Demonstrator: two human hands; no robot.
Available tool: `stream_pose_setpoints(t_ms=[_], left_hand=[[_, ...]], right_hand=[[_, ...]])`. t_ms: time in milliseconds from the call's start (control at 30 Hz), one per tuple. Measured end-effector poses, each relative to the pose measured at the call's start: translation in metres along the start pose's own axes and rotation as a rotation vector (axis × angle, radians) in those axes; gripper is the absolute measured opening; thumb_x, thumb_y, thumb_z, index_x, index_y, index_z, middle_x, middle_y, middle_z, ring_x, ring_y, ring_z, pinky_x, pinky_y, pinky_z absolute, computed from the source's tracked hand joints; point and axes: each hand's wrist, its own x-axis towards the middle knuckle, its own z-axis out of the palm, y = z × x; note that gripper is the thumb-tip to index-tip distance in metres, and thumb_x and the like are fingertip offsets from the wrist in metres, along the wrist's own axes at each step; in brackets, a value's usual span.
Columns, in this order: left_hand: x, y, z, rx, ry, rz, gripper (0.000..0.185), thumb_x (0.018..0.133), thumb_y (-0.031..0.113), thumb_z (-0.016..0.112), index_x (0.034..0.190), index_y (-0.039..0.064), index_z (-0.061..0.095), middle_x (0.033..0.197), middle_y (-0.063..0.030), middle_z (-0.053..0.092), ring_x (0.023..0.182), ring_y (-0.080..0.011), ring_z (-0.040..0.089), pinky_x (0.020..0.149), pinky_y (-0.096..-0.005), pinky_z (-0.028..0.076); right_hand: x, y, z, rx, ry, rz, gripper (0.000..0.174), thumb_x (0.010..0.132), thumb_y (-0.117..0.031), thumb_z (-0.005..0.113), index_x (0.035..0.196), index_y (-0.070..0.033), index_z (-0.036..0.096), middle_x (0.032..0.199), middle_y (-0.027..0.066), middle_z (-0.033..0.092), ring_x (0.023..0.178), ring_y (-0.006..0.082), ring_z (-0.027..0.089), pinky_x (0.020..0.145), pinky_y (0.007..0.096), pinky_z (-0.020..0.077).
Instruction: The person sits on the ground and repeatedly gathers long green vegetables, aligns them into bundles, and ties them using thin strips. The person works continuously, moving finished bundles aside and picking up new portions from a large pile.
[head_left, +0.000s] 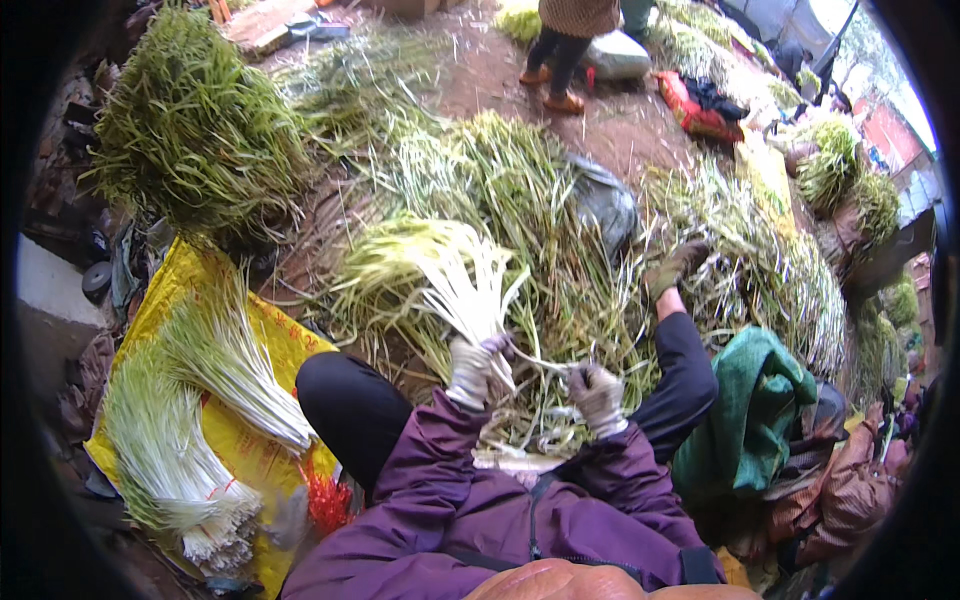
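My left hand (474, 369), in a pale work glove, is closed around the lower end of a bunch of white-stemmed leafy stalks (469, 289), whose yellow-green leaves fan away from me to the upper left. My right hand (592, 390), gloved too, pinches a thin pale strand (544, 363) that runs across from the bunch. Beneath both hands lie loose leaves and stems (547, 416). To the left, a yellow printed sack (289, 326) lies flat under a loose row of stalks (236, 367) and a thick bundle with red ties (180, 450).
Red ties (326, 499) lie beside my left thigh. A tall green heap (199, 127) stands at upper left. More stalks (525, 172) cover the ground ahead. A green sack (750, 412) is at my right knee. A person (574, 37) stands at the top; other people are at right.
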Motion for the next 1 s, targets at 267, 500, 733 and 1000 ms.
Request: stream_pose_setpoints(t_ms=[267, 500, 733, 1000], left_hand=[[0.012, 0.020, -0.020, -0.083, 0.015, 0.046, 0.027, 0.080, -0.002, 0.067, 0.104, -0.006, 0.055, 0.082, -0.0143, 0.065, 0.061, -0.0191, 0.062, 0.054, -0.0276, 0.054], [0.013, 0.017, -0.016, 0.021, -0.036, -0.002, 0.027, 0.082, 0.003, 0.068, 0.105, -0.005, 0.056, 0.084, -0.0129, 0.065, 0.062, -0.0177, 0.061, 0.052, -0.0267, 0.052], [0.013, 0.020, -0.023, 0.015, -0.121, -0.071, 0.031, 0.080, 0.003, 0.069, 0.107, -0.004, 0.055, 0.083, -0.0125, 0.065, 0.061, -0.0185, 0.062, 0.053, -0.0275, 0.053], [0.010, 0.024, -0.018, 0.048, -0.003, 0.009, 0.029, 0.079, 0.002, 0.070, 0.103, -0.005, 0.057, 0.079, -0.0121, 0.065, 0.058, -0.0183, 0.061, 0.051, -0.0271, 0.052]], right_hand=[[0.021, 0.055, -0.039, -0.677, -0.210, 0.201, 0.022, 0.090, -0.027, 0.056, 0.089, -0.007, 0.065, 0.075, 0.0176, 0.064, 0.067, 0.0376, 0.061, 0.062, 0.0469, 0.0484], [0.040, -0.030, -0.034, 0.097, -0.153, -0.219, 0.029, 0.083, -0.007, 0.067, 0.111, -0.004, 0.064, 0.103, 0.0145, 0.066, 0.095, 0.0275, 0.064, 0.082, 0.0332, 0.0514], [0.072, -0.075, 0.020, 0.679, -0.934, 0.496, 0.027, 0.087, -0.028, 0.070, 0.099, -0.005, 0.070, 0.072, -0.0057, 0.061, 0.062, 0.0034, 0.048, 0.056, 0.0222, 0.0420], [0.045, 0.031, 0.009, -0.273, -0.645, 0.211, 0.027, 0.086, -0.032, 0.063, 0.096, -0.008, 0.069, 0.084, 0.0153, 0.068, 0.075, 0.0280, 0.066, 0.071, 0.0369, 0.0516]])
